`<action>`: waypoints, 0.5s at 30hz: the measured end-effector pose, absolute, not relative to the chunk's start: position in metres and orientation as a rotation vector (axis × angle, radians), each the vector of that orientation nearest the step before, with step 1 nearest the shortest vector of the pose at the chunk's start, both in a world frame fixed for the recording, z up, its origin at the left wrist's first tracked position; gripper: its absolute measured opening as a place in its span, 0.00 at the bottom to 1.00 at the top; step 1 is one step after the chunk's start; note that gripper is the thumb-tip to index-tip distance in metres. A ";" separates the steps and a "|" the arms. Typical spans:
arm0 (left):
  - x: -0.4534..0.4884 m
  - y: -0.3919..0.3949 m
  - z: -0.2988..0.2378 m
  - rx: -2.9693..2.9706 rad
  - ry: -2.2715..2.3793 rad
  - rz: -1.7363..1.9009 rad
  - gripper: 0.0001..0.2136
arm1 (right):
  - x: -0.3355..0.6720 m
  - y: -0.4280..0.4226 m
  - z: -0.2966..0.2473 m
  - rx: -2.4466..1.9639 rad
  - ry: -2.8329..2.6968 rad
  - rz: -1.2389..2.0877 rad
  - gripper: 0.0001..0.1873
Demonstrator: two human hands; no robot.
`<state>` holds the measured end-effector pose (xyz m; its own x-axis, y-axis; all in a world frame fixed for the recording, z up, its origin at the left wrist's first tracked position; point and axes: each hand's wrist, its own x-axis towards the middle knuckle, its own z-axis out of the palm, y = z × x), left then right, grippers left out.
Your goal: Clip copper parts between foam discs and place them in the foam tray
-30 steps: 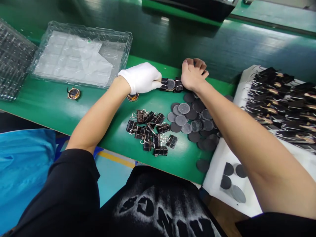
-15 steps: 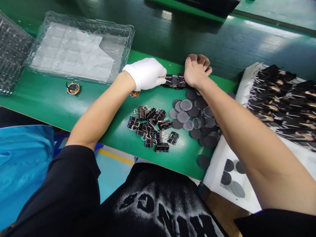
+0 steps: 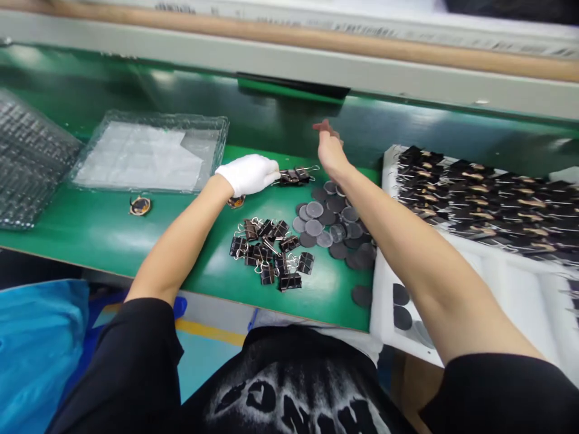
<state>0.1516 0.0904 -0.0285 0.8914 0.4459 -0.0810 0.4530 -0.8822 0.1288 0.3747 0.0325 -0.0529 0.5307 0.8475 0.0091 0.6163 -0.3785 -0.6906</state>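
My left hand (image 3: pixel 251 173), in a white glove, is closed on the near end of a clamped set of black binder clips (image 3: pixel 295 176). Whatever the clips grip is mostly hidden. Bare and slightly blurred, my right hand (image 3: pixel 332 147) is raised beyond the clips with its fingers apart, touching nothing I can see. Loose binder clips (image 3: pixel 271 250) lie in a heap nearer to me. Right of them is a pile of dark and clear round discs (image 3: pixel 314 227). A small gold-rimmed round piece (image 3: pixel 236 202), like a watch case, lies partly under my gloved wrist.
Another gold-rimmed round piece (image 3: pixel 140 206) lies to the left on the green table (image 3: pixel 190 223). Behind it is a clear plastic tray (image 3: pixel 140 157), beside stacked trays (image 3: pixel 34 163). At right stands a white foam tray (image 3: pixel 488 265) with rows of clipped pieces. A shelf edge (image 3: pixel 289 66) crosses above.
The camera view has tilted up, bringing the shelf into sight. My right hand has come away from the clips and risen. A wire handle now sticks out from the clips' right end.
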 end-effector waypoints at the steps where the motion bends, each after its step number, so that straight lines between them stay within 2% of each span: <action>1: 0.150 0.091 -0.025 2.870 0.698 -0.049 0.22 | 0.380 0.025 -0.045 -1.987 -1.241 0.531 0.32; 4: 0.148 0.087 -0.011 2.655 0.688 0.037 0.20 | 0.393 -0.009 -0.023 -1.623 -1.517 0.762 0.28; 7: 0.151 0.072 0.004 2.480 0.577 0.087 0.18 | 0.395 -0.049 -0.007 -1.467 -1.698 0.837 0.33; 12: 0.160 0.035 0.020 2.437 0.402 0.031 0.22 | 0.392 -0.122 0.012 -1.565 -1.699 0.677 0.14; 15: 0.162 0.025 0.024 2.460 0.416 0.022 0.22 | 0.408 -0.185 0.031 -1.600 -1.695 0.499 0.10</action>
<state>0.1622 0.0245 0.0243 0.9498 0.3010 -0.0850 0.2904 -0.7481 0.5966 0.4077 -0.1848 0.0309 0.0515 0.9678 0.2463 0.6799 0.1467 -0.7185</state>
